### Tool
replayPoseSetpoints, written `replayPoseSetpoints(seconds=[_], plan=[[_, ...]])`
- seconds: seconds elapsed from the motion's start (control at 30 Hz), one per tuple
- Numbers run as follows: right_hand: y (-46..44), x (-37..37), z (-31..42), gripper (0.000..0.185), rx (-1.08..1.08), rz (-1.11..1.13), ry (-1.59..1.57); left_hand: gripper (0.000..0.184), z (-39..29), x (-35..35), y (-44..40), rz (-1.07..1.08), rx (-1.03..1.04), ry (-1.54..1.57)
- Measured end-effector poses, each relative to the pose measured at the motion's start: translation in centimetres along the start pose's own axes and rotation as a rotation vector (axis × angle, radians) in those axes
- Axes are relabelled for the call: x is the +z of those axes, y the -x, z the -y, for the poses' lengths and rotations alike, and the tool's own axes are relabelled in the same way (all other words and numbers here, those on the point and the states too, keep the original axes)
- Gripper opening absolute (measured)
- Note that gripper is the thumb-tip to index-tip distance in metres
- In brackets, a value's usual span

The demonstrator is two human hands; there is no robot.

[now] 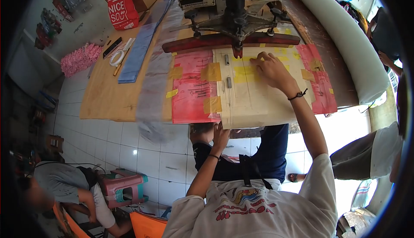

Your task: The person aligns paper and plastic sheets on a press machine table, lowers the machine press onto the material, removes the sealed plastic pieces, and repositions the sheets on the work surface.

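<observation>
A cream sheet or board (267, 104) lies at the table's front edge, over red material (189, 102) fixed with brown tape. My right hand (274, 73) rests on its upper right part, fingers bent but apart, with nothing visible in them. Near those fingertips are yellow tape patches and a drawn line. At the front left corner of the board is my left hand (221, 138), its fingers mostly hidden by the edge. Two small metal blocks (229, 81) sit along the board's left side. Just beyond, a press head with a long red bar (194, 44) hangs over the table.
On the table's left are clear plastic film (157, 69), blue strips (140, 50), a white tape roll (116, 58) and a red bag (122, 6). A thick white roll (345, 31) lies right. One person (71, 186) sits lower left; another stands right.
</observation>
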State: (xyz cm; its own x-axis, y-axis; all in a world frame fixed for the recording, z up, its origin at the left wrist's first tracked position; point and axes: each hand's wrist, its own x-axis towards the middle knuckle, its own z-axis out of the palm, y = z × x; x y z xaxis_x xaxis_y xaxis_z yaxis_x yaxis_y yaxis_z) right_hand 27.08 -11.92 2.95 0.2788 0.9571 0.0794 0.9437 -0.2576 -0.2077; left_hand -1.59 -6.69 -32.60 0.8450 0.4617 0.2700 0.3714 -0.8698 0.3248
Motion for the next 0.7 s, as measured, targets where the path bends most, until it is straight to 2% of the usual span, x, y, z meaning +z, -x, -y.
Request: replayPoseSetpoints(seconds=[0.07, 0.1, 0.17, 0.23, 0.3, 0.33, 0.37, 0.43, 0.47, 0.5, 0.57, 0.7], plan=[[1.0, 0.9, 1.5, 0.059, 0.059, -0.022, -0.07, 0.041, 0.5, 0.1, 1.8, 0.063, 0.08, 0.037], [2.0, 1.5, 2.4, 0.063, 0.051, -0.047, -0.001, 0.043, 0.8, 0.1, 2.8, 0.094, 0.121, 0.055], [3.9, 2.7, 3.9, 0.073, 0.04, -0.087, 0.134, 0.042, -0.3, -2.1, 4.6, 0.6, -0.033, 0.007], [3.7, 2.7, 3.4, 0.077, 0.029, -0.054, 0.096, 0.039, -2.0, -6.2, 4.6, 0.969, -0.061, 0.202], [3.3, 2.4, 3.2, 0.078, 0.017, -0.039, 0.08, 0.037, -3.7, -12.1, 2.0, 1.181, 0.04, 0.659], [3.0, 2.3, 3.3, 0.078, 0.015, -0.039, 0.077, 0.038, -6.4, -18.4, -0.2, 1.125, 0.087, 0.853], [2.6, 2.2, 3.3, 0.079, 0.012, -0.044, 0.078, 0.032, -9.1, -25.0, -2.6, 1.068, 0.133, 0.906], [2.0, 2.2, 3.1, 0.078, -0.027, -0.018, 0.065, 0.024, -10.9, -30.2, -5.0, 0.667, 0.302, 1.119], [1.8, 2.0, 2.9, 0.078, -0.048, -0.002, 0.063, 0.018, -11.5, -31.7, -6.7, 0.262, 0.382, 0.956], [1.4, 1.8, 2.6, 0.077, -0.063, 0.016, 0.063, 0.021, -11.5, -32.1, -8.5, 0.081, 0.389, 0.741], [0.8, 1.7, 2.3, 0.075, -0.086, 0.057, 0.059, 0.036, -11.3, -32.1, -11.7, -0.063, 0.3, 0.332], [-0.2, 2.4, 1.6, 0.068, -0.101, 0.009, 0.033, 0.058, -9.3, -27.9, -14.5, -0.096, 0.218, 0.081]])
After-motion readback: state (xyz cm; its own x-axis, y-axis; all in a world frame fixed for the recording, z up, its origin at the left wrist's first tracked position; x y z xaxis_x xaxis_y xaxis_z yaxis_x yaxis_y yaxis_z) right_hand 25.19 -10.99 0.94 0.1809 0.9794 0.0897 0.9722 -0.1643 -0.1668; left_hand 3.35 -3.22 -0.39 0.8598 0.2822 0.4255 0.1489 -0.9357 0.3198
